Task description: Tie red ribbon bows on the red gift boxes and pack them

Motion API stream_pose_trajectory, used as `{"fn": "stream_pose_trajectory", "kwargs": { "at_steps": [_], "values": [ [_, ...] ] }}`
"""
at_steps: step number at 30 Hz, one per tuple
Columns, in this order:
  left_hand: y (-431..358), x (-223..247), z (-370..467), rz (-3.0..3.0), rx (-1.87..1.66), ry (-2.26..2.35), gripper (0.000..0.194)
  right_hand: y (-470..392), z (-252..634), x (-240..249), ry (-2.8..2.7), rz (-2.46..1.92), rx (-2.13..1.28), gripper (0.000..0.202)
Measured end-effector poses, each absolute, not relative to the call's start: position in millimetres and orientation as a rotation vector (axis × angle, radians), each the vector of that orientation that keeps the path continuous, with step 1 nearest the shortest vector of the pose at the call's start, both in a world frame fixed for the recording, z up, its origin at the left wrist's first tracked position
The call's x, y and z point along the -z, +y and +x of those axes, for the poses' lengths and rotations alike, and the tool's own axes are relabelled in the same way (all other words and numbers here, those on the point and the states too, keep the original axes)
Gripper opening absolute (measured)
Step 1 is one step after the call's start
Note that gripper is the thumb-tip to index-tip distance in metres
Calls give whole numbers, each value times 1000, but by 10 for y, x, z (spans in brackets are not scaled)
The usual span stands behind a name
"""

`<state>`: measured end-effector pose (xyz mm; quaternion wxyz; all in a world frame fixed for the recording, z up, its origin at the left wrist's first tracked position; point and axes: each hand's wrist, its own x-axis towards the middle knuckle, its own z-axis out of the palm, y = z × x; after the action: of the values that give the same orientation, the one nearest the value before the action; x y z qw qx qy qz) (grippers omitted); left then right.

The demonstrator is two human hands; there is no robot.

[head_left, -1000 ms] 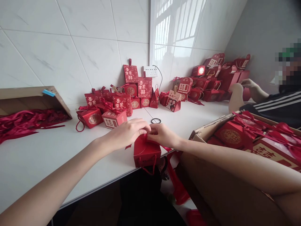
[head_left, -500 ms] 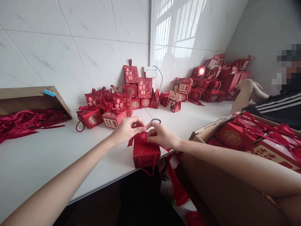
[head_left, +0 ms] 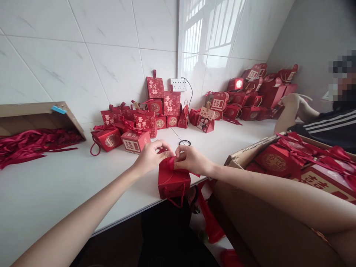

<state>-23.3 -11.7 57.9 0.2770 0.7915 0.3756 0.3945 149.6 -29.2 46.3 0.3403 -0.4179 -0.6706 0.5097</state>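
A red gift box (head_left: 174, 183) with a twisted cord handle rests at the table's front edge. Over its top, my left hand (head_left: 155, 155) and my right hand (head_left: 190, 159) nearly meet, fingers pinched on a red ribbon (head_left: 171, 163). The ribbon rises from the middle of the lid, and one tail shows to the right, beneath my right hand. My fingers partly hide the ribbon's loops. Just beyond my hands a black ring (head_left: 185, 142) lies on the white table (head_left: 111, 178).
Finished-looking red boxes (head_left: 135, 142) stand by the wall. An open carton of ribbons (head_left: 66, 118) is at left, a carton of boxes (head_left: 236, 157) at right. Behind it sits a person (head_left: 328, 128) beside stacked boxes (head_left: 274, 97). A power strip (head_left: 178, 85) is on the wall.
My left hand has shifted slightly right and down with the ribbon. The ribbon tail that hung at the box's left is no longer visible, and the ribbon between my fingers sits lower.
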Motion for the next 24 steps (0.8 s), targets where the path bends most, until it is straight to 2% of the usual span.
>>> {"fn": "stream_pose_trajectory", "kwargs": {
  "at_steps": [3,6,11,19,24],
  "values": [
    [-129,-618,-179,2167,-1017,1011,32,-297,1492,-466,-1737,-1103,-1317,36],
    [-100,-570,-199,2186,-980,1119,32,-294,1492,-480,-1668,-1085,-1378,42],
    [-109,-422,-345,2221,-888,1154,20,-270,1503,-505,-1572,-1086,-1436,48],
    [-341,-462,-398,2433,-811,1121,19,-299,1529,-542,-1796,-1159,-1138,20],
    [-436,-439,-290,2303,-850,1179,23,-295,1553,-519,-1895,-1170,-972,14]
  ]
}}
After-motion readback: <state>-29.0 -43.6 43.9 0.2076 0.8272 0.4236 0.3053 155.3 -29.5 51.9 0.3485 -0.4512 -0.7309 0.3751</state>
